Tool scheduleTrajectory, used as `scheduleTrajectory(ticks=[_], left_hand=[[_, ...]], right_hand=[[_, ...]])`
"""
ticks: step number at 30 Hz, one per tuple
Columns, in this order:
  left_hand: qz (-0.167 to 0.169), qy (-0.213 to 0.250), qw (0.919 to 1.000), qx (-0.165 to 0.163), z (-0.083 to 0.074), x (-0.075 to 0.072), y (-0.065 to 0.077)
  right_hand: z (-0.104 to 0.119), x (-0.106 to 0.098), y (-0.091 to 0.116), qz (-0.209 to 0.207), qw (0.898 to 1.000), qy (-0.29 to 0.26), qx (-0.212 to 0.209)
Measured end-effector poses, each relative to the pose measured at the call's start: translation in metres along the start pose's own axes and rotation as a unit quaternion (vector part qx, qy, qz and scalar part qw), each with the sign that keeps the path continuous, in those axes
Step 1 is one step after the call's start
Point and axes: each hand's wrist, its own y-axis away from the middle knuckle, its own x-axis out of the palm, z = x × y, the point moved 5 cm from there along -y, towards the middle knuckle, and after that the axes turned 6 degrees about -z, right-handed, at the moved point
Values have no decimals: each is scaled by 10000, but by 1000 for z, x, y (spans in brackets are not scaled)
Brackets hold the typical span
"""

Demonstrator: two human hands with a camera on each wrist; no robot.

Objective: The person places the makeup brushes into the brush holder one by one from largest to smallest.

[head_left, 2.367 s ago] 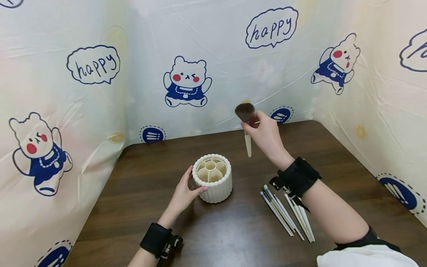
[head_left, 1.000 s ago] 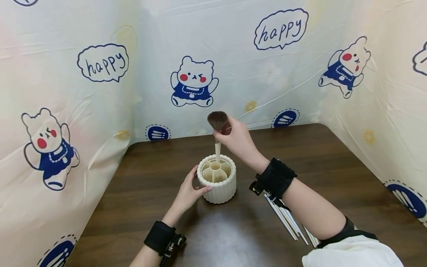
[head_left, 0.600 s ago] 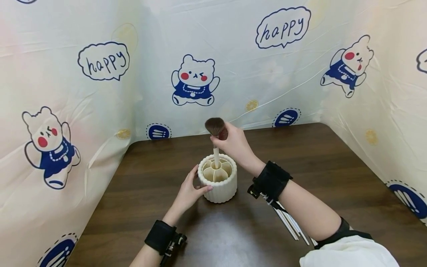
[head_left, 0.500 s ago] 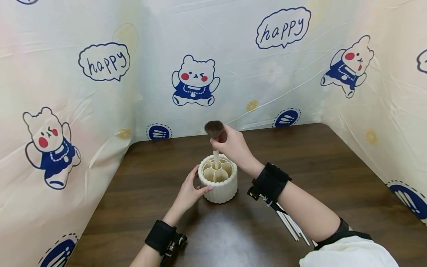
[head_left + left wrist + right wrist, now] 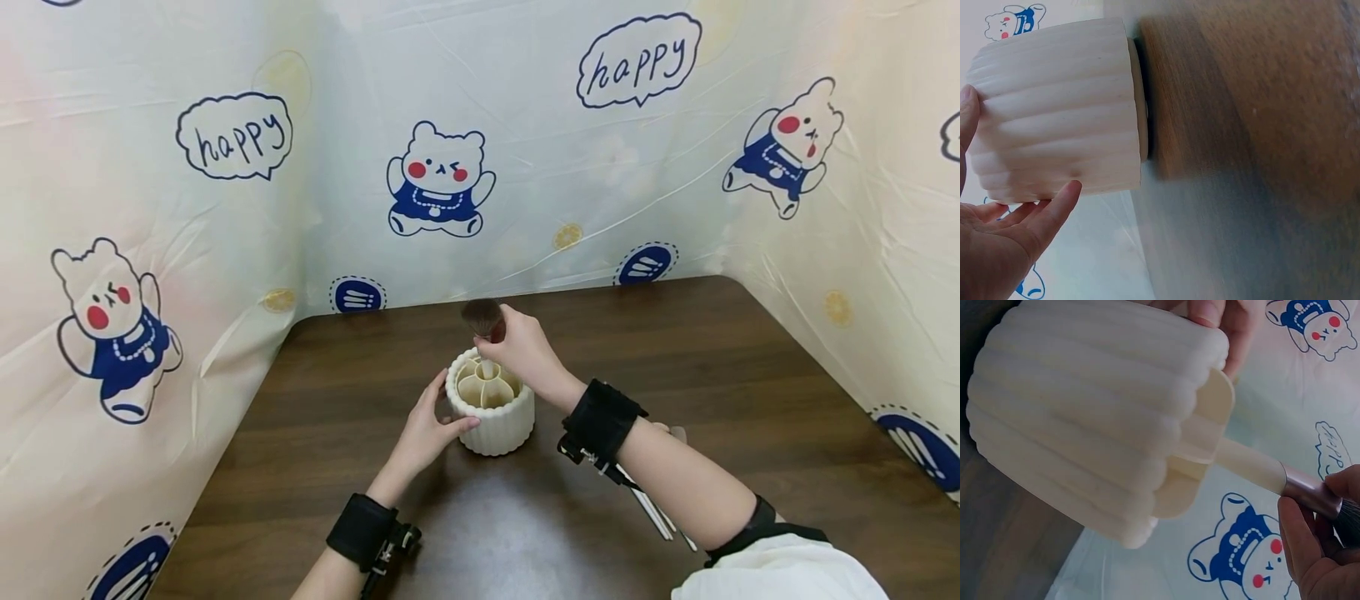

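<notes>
A cream, ribbed makeup brush holder (image 5: 497,430) stands on the table, its top divided into petal-like compartments around a round centre. My left hand (image 5: 426,432) grips its left side, thumb at the front and fingers round the back. In my right hand (image 5: 528,354), a large makeup brush (image 5: 482,318) with dark bristles is pinched near its ferrule, bristles up. The pale handle's lower end is down in the holder's central opening. The right wrist view shows the brush's mauve ferrule (image 5: 1310,489) between thumb and fingers.
Several thin brushes (image 5: 654,512) lie on the dark wooden table (image 5: 360,392) at the right, mostly hidden under the right forearm. A pale curtain (image 5: 525,150) with printed bears surrounds the table at the back and sides.
My right hand has carried the brush left from beside the holder to over it, then lowered its handle into the central opening. The left hand keeps its grip on the holder.
</notes>
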Motion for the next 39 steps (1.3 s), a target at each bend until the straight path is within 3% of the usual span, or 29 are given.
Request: scheduleTrajectory(ticks=[20,39], left_hand=[[56,-30,10000,-58,-1,0,1],[69,-45,9999,-104,0,0,0]], right_hand=[[-19,21,9,315,9989,332,40],[-15,26,6,745,9945,731,-127]])
